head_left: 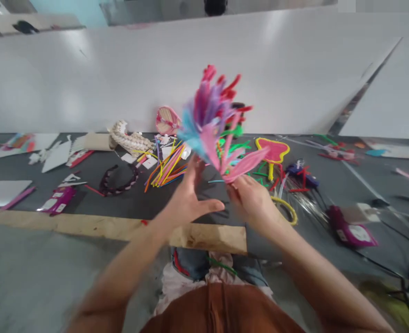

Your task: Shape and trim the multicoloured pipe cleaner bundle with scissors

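Observation:
Above the dark table, my right hand is closed around the base of a pipe-cleaner flower. Its top fans out in blue, purple, pink and red, with pink leaf-like loops spreading at the lower right. Just left of the flower's base, my left hand is held with thumb and fingers apart, holding nothing. Whether its fingertips touch the flower is hard to tell because of blur. Behind my left hand lies a pile of loose coloured pipe cleaners.
A dark braided headband and a purple packet lie to the left. At right are a pink-and-yellow pipe-cleaner shape, a yellow ring, a glue gun and another purple packet near black cables. A white partition stands behind.

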Demonstrator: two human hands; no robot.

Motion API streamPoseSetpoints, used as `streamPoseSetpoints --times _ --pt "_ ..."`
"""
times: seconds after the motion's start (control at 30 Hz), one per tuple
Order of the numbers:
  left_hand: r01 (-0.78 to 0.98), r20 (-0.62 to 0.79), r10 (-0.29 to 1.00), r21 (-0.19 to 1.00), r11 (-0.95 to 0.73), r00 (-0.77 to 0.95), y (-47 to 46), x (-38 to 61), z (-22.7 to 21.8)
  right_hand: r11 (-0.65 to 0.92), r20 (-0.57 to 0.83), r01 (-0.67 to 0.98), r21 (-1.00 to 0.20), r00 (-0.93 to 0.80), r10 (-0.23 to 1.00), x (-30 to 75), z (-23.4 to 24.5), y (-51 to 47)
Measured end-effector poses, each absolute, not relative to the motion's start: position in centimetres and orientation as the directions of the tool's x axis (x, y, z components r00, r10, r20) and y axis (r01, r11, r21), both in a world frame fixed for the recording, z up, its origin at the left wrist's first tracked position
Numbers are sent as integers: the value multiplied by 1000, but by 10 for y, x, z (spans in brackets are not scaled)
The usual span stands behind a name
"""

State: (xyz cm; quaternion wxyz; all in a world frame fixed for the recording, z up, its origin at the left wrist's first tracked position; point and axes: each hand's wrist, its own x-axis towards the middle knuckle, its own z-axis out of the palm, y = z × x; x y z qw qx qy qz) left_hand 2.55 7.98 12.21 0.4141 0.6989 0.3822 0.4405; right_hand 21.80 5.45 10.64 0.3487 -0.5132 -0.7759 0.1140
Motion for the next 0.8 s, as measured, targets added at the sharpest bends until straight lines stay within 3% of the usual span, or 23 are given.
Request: streamPoseSetpoints --times 0.07,0.13,0.2,0.3,0.4,0.53,0.6,0.67,0.8 --pt "-56 149 961 989 -140 233 68 43 98 525 407 778 -345 -380 831 202 103 44" --pt "-182 61 991 983 -38 119 62 53 81 556 345 790 -258 -462 817 191 96 32" --pt "-291 -26 998 956 42 57 61 53 71 593 306 760 -265 -517 799 190 91 21" --pt "-353 -133 981 919 174 138 62 38 63 664 326 615 -425 -581 746 205 97 7" --pt "-291 -221 935 908 301 277 64 14 57 585 337 542 -604 -492 803 231 113 -3" --pt "-143 -345 819 881 451 459 71 -21 51 290 220 612 -736 -188 957 276 109 -6" --pt "-33 -410 731 861 508 546 77 -37 48 160 164 672 -723 -58 985 300 91 -5" --pt "88 -473 631 836 542 615 83 -47 44 128 151 759 -638 -40 988 318 68 -4" --pt "299 -563 461 796 526 686 92 -49 38 301 263 796 -525 -185 947 313 41 -4"
